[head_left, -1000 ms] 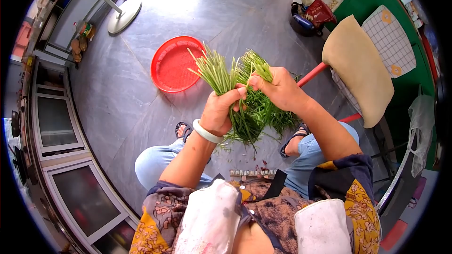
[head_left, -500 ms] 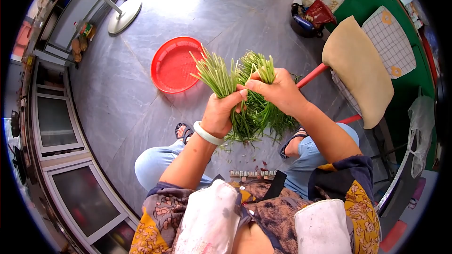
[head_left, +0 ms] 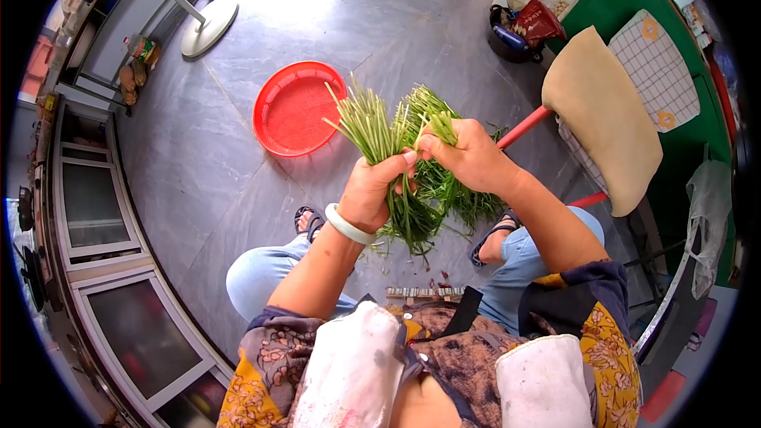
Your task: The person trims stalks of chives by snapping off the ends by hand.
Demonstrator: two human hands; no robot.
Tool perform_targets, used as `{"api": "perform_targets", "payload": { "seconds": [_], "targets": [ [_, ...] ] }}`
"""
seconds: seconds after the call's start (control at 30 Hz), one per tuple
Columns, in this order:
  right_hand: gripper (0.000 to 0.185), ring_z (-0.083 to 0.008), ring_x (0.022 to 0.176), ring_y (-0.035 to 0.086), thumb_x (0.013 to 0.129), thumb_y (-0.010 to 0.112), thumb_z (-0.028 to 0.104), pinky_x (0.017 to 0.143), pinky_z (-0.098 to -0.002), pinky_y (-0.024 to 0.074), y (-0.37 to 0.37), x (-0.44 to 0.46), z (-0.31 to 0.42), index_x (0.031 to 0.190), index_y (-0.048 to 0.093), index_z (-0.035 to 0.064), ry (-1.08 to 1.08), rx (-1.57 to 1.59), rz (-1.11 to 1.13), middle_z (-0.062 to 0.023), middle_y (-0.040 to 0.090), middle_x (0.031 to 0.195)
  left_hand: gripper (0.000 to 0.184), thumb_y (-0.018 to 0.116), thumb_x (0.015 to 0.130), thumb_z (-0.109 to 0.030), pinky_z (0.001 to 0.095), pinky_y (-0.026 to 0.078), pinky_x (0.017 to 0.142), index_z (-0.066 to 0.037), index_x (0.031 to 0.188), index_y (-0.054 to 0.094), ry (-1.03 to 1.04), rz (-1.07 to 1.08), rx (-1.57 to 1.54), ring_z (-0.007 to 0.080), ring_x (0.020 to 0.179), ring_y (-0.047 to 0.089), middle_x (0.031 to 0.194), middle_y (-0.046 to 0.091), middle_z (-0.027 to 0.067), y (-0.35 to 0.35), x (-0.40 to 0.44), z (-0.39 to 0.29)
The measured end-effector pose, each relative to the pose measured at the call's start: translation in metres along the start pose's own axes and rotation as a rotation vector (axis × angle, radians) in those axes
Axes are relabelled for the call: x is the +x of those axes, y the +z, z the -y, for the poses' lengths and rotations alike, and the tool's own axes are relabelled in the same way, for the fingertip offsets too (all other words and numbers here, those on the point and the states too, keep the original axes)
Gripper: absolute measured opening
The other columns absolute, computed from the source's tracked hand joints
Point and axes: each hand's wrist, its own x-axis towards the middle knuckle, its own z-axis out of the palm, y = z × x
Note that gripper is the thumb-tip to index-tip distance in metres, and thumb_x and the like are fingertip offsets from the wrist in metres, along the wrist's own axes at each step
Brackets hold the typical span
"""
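A thick bunch of green chives [head_left: 371, 123] is clasped in my left hand [head_left: 374, 190], pale stem ends pointing up and leaves hanging below. My right hand [head_left: 474, 160] is closed on a smaller bundle of chives [head_left: 441, 128], its thumb and fingertips close to the left bunch. Whether the two hands touch I cannot make out. More chives [head_left: 428, 101] lie in a heap on the floor behind and beneath my hands, partly covered by them.
A red plastic basin [head_left: 298, 111] stands on the grey tiled floor [head_left: 190, 182] ahead to the left. To the right is a chair with a beige cushion [head_left: 606, 123]. A black pot [head_left: 514, 43] holding packages sits at the back right, and a fan base [head_left: 210, 28] stands at the back left.
My right hand has shifted slightly right and down, and its bundle now tilts more. The left bunch fans out a little more at the top, its leaves hanging lower.
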Motion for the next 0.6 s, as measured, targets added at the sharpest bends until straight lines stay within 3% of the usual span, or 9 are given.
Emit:
{"api": "perform_targets", "payload": {
  "seconds": [0.33,0.6],
  "targets": [
    [0.019,-0.0052,0.064,0.046,0.085,0.064,0.017,0.058,-0.0267,0.0413,-0.002,0.003,-0.007,0.079,0.06,-0.0005,0.071,0.022,-0.162,0.0031,0.054,0.066,0.012,0.066,0.085,-0.013,0.0279,0.044,0.06,-0.006,0.09,0.059,-0.004,-0.051,-0.029,0.0077,0.056,0.044,0.072,0.054,-0.0011,-0.003,0.0,0.002],
    [0.015,-0.0025,0.063,0.043,0.085,0.059,0.012,0.054,-0.024,0.0368,0.008,0.001,-0.007,0.076,0.06,0.0007,0.06,0.101,-0.102,0.0055,0.051,0.066,0.013,0.068,0.083,-0.011,0.0258,0.045,0.059,-0.005,0.092,0.061,0.044,-0.055,0.063,0.0083,0.057,0.047,0.074,0.056,-0.0012,-0.001,0.002,0.004]
  ]
}}
